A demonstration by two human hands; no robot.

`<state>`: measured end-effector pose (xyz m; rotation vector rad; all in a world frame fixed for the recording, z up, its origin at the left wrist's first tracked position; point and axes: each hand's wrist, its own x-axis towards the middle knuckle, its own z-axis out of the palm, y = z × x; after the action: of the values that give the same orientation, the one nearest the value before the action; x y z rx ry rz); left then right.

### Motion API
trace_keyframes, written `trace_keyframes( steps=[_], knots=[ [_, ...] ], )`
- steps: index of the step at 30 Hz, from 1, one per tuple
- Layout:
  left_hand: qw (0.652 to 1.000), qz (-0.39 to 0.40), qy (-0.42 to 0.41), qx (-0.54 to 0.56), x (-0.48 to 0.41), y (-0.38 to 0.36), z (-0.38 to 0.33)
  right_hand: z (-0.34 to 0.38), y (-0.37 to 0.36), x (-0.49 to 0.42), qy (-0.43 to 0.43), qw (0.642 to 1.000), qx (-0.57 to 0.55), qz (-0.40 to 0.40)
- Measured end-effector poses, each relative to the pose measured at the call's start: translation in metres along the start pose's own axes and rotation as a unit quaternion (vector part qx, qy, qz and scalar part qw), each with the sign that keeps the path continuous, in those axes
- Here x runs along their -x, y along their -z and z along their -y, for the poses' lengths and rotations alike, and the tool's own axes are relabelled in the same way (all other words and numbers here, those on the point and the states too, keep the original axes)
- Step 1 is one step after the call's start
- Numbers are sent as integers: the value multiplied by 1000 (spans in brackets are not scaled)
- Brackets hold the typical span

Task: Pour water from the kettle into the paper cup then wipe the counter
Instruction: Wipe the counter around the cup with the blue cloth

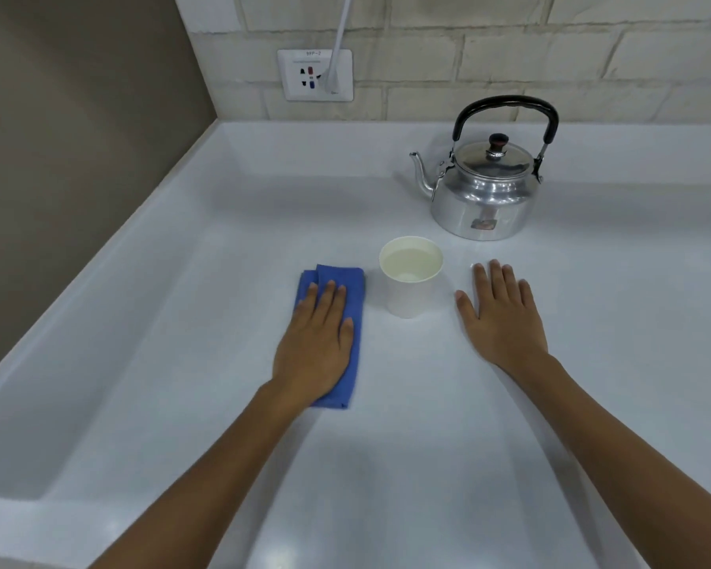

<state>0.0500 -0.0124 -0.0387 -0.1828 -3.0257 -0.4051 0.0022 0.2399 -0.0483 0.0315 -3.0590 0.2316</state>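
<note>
A shiny metal kettle (485, 190) with a black handle stands upright at the back right of the white counter (181, 322), spout pointing left. In front of it stands a white paper cup (410, 277) with water in it. Left of the cup lies a folded blue cloth (354, 305). My left hand (315, 342) lies flat on top of the cloth, fingers together. My right hand (501, 314) rests flat on the bare counter right of the cup, fingers spread, holding nothing.
A raised white rim runs along the counter's left side and back. A wall socket (315, 75) with a white cable plugged in sits on the tiled back wall. A brown wall stands at the left.
</note>
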Motion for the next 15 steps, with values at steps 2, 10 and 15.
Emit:
trace_keyframes(
  steps=[2,10,15],
  knots=[
    [999,-14,-48,22,28,-1,-2,-1,0,0,1,1000,-1,2],
    [1000,-4,13,24,29,10,8,2,1,1,-3,1000,-3,-4],
    [1000,-23,6,6,43,-3,-30,2,2,0,-6,1000,-4,2]
  ],
)
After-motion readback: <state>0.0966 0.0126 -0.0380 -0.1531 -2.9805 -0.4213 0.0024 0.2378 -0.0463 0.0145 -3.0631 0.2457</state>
